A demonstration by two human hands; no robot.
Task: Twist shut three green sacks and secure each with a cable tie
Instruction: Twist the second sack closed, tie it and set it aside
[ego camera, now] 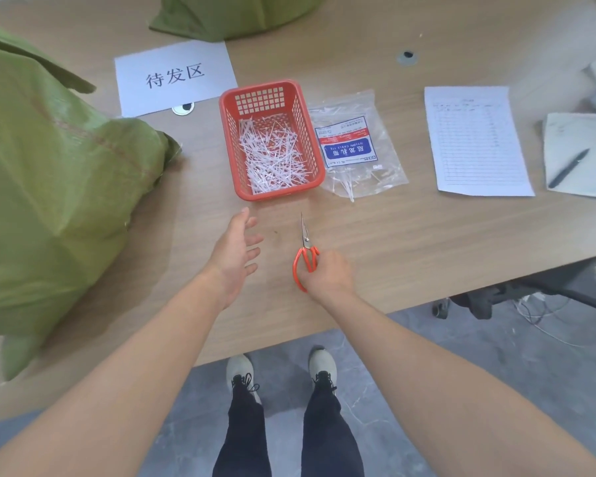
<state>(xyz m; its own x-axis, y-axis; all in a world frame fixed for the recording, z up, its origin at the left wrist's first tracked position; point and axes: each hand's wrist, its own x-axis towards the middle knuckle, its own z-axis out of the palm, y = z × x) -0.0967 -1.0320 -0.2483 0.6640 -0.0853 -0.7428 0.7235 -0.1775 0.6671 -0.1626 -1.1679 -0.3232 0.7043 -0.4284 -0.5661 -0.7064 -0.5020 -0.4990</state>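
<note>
A big green woven sack (pixel 49 187) lies on the left of the wooden table (pixel 410 235); a second green sack (pixel 234 15) sits at the far edge. A red plastic basket (pixel 310 139) in the middle holds many white cable ties (pixel 272 156). My left hand (pixel 236 253) hovers open over the table just in front of the basket, fingers apart and holding nothing. My right hand (pixel 327 273) is closed around the handles of orange-handled scissors (pixel 305 249), whose blades lie shut on the table and point away from me.
A clear bag of cable ties (pixel 355 149) lies right of the basket. A white sign with printed characters (pixel 174 77) is behind it. A lined form (pixel 475 142) and a notepad with a pen (pixel 572 163) lie at right. A chair base (pixel 489 301) stands beneath the table edge.
</note>
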